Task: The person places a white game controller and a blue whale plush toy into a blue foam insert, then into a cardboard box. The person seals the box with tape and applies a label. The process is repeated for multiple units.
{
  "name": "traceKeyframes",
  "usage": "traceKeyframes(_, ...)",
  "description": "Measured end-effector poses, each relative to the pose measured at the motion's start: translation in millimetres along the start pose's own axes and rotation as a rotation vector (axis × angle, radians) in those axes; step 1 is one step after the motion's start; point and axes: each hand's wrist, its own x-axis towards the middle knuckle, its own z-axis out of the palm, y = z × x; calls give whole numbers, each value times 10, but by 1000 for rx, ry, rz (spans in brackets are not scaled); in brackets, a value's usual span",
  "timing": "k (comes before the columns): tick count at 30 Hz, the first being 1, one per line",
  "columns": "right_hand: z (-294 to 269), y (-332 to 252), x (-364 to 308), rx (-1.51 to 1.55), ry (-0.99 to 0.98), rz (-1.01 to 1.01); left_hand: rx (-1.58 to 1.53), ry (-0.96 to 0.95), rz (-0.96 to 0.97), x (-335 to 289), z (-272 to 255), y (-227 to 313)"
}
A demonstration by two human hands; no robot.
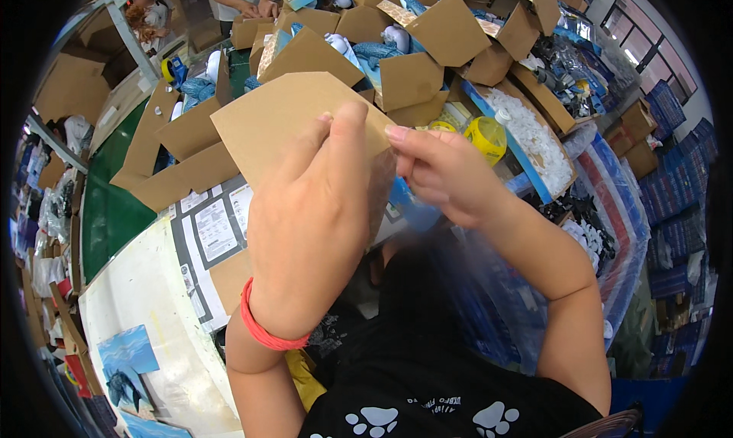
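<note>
A brown cardboard flap (pixel 298 109) with cut corners is raised in front of me, and the box part below it is mostly hidden. My left hand (pixel 309 209), with red bands at the wrist, is closed around its near side, thumb and fingers near the top edge. My right hand (pixel 450 171) pinches the flap's right corner between thumb and fingers. Under my right hand shows something blue, too blurred to name. A printed sheet (pixel 214 232) lies on the worktable (pixel 145 285) left of my left hand.
Open cartons (pixel 412 79) with blue spotted toys crowd the far side. Another open carton (pixel 183 140) stands on the green surface (pixel 114 193). Yellow tape rolls (pixel 486 138) and a tray of white pieces (pixel 527 132) are at right. A person's hands (pixel 259 9) are beyond the boxes.
</note>
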Motion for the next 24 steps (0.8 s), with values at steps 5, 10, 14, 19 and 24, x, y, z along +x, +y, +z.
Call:
traceKeyframes(5, -102, -3, -53, 16, -101, -2, 35, 5, 21, 2, -6, 42)
traceKeyframes(10, 52, -247, -219, -314, 67, -82, 28, -4, 26, 24, 26, 57)
traceKeyframes(14, 94, -628, -310, -525, 61, -157, 45, -19, 14, 13, 75, 115)
traceKeyframes(19, 120, -562, -146, -435, 58, -83, 6, -42, -14, 34, 116, 167)
traceKeyframes(24, 149, -382, -220, -422, 180, -13, -26, -70, -54, 33, 69, 214)
